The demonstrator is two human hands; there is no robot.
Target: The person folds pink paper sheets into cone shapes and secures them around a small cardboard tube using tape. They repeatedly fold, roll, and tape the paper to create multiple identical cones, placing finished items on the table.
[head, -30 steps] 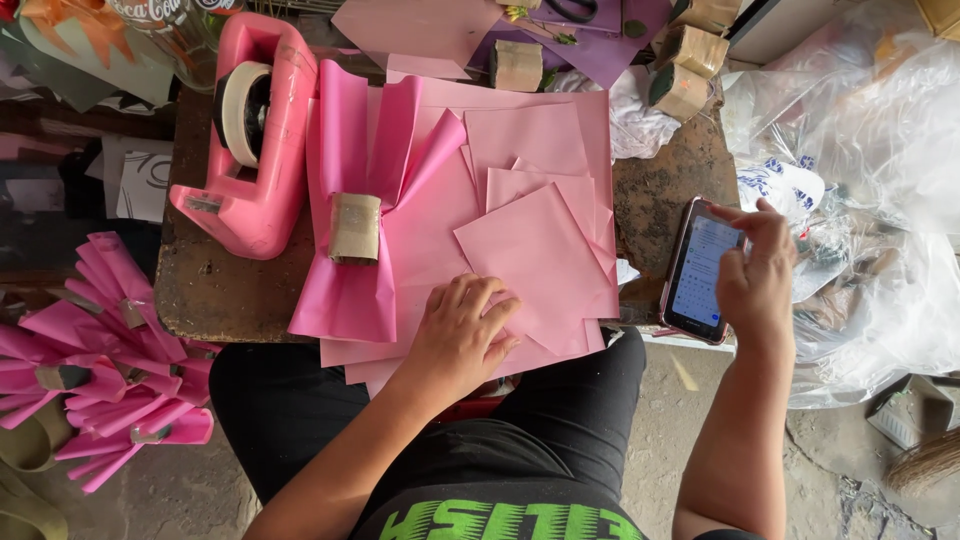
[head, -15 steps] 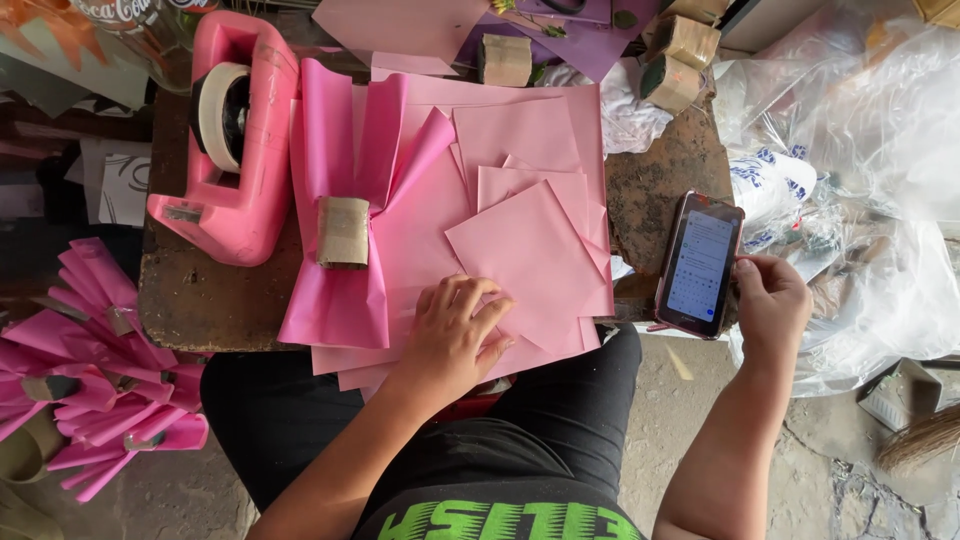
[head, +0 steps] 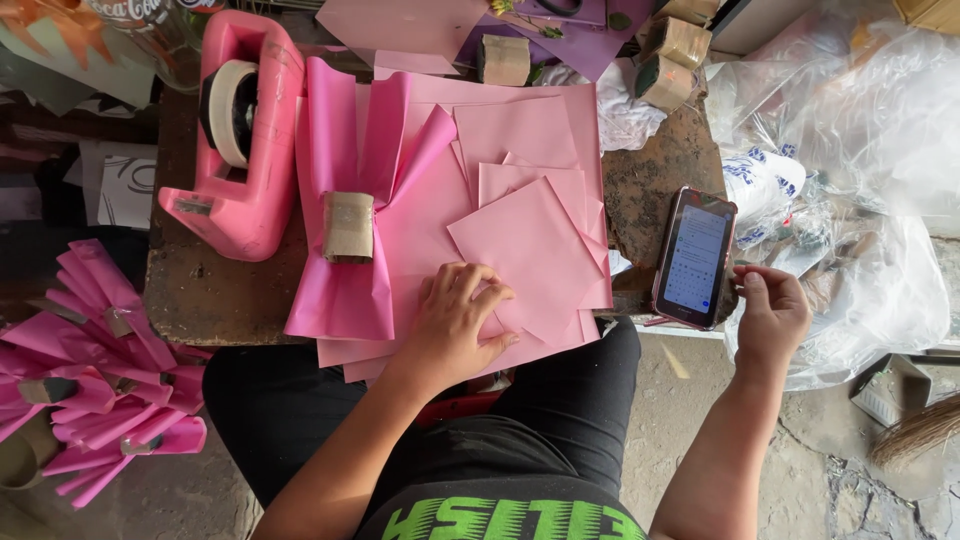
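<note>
Head view: left hand [head: 455, 320] lies spread, flat on pink paper sheets [head: 530, 250]; right hand [head: 770, 310], grip loosely open, sits just beside the phone [head: 693, 257].

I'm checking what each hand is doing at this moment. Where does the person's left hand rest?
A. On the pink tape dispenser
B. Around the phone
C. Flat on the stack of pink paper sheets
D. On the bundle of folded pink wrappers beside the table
C: the left hand lies palm down with fingers spread on the pink paper sheets, apart from the tape dispenser and the phone.
</note>
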